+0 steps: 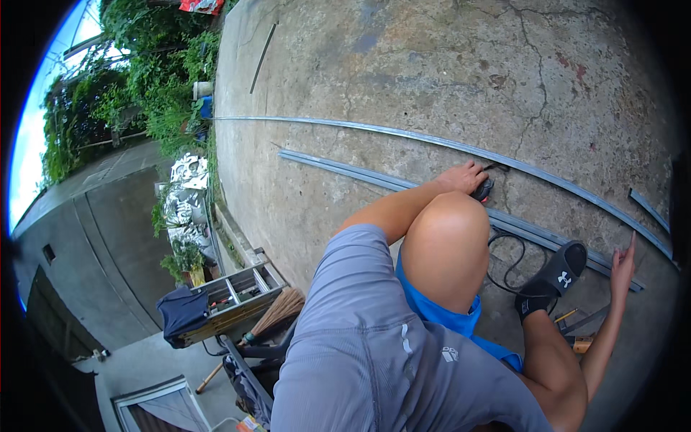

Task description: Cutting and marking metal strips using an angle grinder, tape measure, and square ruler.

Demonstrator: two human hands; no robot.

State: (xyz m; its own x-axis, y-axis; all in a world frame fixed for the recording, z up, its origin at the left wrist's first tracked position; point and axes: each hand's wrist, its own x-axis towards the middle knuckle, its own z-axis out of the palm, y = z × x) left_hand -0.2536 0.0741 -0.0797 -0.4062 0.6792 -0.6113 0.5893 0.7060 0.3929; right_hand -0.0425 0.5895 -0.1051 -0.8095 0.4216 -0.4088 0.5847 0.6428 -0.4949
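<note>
My left hand (461,177) is closed around a black-and-red corded power tool (483,190) on the concrete, partly hidden by my raised knee. Its exact kind does not show. Beneath my arm and knee runs a set of metal channels (338,168), lying side by side. A longer galvanized metal channel (432,142) curves across the view beyond them. At the right, my right hand (623,268) holds nothing; its index finger is stretched out, with the tip at or near the long channel's edge. Whether they touch, I cannot tell.
A black cord (507,281) loops beside my sandal (563,272). A short metal piece (649,209) lies far right, and a thin dark strip (263,59) far left. Near my right forearm are a yellow pencil-like stick (566,315) and a metal blade-shaped piece (589,320). A broom (277,313) and ladder (248,286) stand left.
</note>
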